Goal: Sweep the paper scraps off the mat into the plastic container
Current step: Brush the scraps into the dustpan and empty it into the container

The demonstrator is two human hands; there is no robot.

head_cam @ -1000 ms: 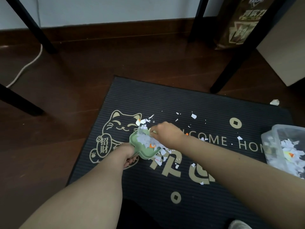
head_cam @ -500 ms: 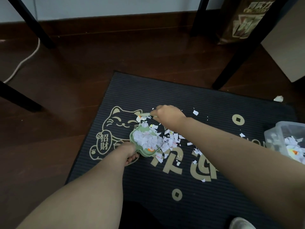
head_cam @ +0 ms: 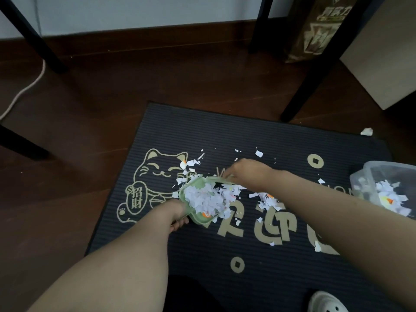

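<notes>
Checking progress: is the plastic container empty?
No: white paper scraps already lie inside the clear plastic container at the right of the view.

Left hand [head_cam: 179,211] near, fingers curled, gripping dustpan [head_cam: 199,220] handle. Right hand [head_cam: 246,174] farther, knuckles up, fingers curled, blurred. Both forearms extended.

Dim light falls on a dark wood floor [head_cam: 112,97] spreading out from the left hand's [head_cam: 177,212] grip. Far beyond the grip, a brown skirting board [head_cam: 135,39] meets a pale wall [head_cam: 135,12]. Black furniture legs stand beyond-left [head_cam: 37,34] and beyond-right [head_cam: 315,70]. A white cable [head_cam: 24,91] lies well to the left, and what may be a printed carton [head_cam: 315,30] stands far beyond-right.
</notes>
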